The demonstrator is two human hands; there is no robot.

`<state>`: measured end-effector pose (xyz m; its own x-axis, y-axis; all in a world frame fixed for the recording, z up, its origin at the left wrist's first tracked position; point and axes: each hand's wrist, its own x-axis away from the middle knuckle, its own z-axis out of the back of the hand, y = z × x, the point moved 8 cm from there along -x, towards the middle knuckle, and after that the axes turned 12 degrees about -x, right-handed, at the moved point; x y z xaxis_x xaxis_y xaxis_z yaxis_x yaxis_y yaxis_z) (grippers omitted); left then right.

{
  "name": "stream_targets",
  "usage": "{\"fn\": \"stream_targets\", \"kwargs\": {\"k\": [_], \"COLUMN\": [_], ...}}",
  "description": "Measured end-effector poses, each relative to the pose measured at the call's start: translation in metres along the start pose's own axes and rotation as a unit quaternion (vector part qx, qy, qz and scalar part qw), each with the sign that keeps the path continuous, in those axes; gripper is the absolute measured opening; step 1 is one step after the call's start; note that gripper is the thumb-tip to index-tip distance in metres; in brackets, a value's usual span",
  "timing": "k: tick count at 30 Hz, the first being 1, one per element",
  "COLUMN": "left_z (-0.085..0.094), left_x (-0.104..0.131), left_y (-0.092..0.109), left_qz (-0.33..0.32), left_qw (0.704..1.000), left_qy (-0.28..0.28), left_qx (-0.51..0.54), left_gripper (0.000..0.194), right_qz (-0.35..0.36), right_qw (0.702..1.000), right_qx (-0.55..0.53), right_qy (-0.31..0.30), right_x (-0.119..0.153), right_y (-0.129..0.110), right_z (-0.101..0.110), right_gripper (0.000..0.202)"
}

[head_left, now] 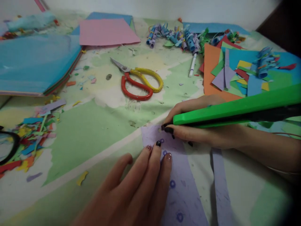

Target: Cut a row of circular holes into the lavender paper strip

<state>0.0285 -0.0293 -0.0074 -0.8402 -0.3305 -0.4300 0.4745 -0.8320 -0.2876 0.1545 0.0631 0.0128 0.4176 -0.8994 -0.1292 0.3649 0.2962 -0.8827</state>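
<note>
From here the lilac paper [188, 197] looks flecked, dotted with small purple rings [172, 184]; it lies under the left hand [138, 191], its near end cut off. The green tool [235, 108] leaves view past the right wrist, its tip unclear. Left fingers rest slightly spread; the right hand [209, 135] grips the tool.

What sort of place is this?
It looks like a craft table, though I can't tell if it's at home or at school. There are scissors with red and yellow handles, a pile of colorful paper scraps, and purple paper with little circles on it.
</note>
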Motion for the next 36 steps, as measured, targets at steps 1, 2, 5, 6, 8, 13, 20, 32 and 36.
{"fn": "stream_targets", "kwargs": {"k": [1, 2, 5, 6, 8, 13, 20, 32, 36], "left_z": [0.000, 0.000, -0.001, -0.002, -0.002, -0.004, -0.005, -0.003, -0.003], "left_x": [0.000, -0.001, -0.003, -0.004, -0.006, -0.006, -0.006, -0.010, -0.009], "left_y": [0.002, 0.004, 0.005, 0.005, 0.004, 0.001, 0.001, -0.002, 0.000], "left_qz": [0.001, 0.003, 0.001, -0.001, -0.001, 0.023, 0.031, 0.016, -0.018], "left_qw": [1.000, 1.000, 1.000, 1.000, 0.999, 1.000, 0.999, 1.000, 0.999], "left_qy": [0.005, 0.007, 0.013, 0.016, 0.023, 0.008, -0.003, 0.023, -0.032], "left_qx": [-0.011, -0.019, -0.028, -0.027, -0.023, -0.014, -0.011, 0.000, 0.020], "left_gripper": [0.038, 0.039, 0.038, 0.038, 0.037, 0.034, 0.033, 0.032, 0.033], "right_qz": [-0.006, -0.015, -0.042, -0.049, -0.060, -0.058, -0.048, -0.027, -0.026], "right_qw": [1.000, 1.000, 0.999, 0.999, 0.998, 0.997, 0.998, 0.999, 0.998], "right_qx": [0.000, 0.004, 0.019, 0.019, 0.017, 0.044, 0.030, 0.047, 0.057], "right_qy": [0.002, 0.001, -0.002, -0.006, -0.012, 0.017, 0.013, 0.002, 0.009], "right_x": [0.000, 0.000, 0.000, 0.001, 0.002, 0.005, 0.005, 0.005, 0.004], "right_y": [0.000, 0.001, 0.004, 0.006, 0.007, 0.003, -0.001, 0.003, 0.000], "right_z": [0.000, -0.001, -0.003, -0.004, -0.006, -0.007, -0.010, -0.012, -0.012], "right_gripper": [0.013, 0.012, 0.010, 0.009, 0.007, 0.009, 0.010, 0.006, 0.008]}}
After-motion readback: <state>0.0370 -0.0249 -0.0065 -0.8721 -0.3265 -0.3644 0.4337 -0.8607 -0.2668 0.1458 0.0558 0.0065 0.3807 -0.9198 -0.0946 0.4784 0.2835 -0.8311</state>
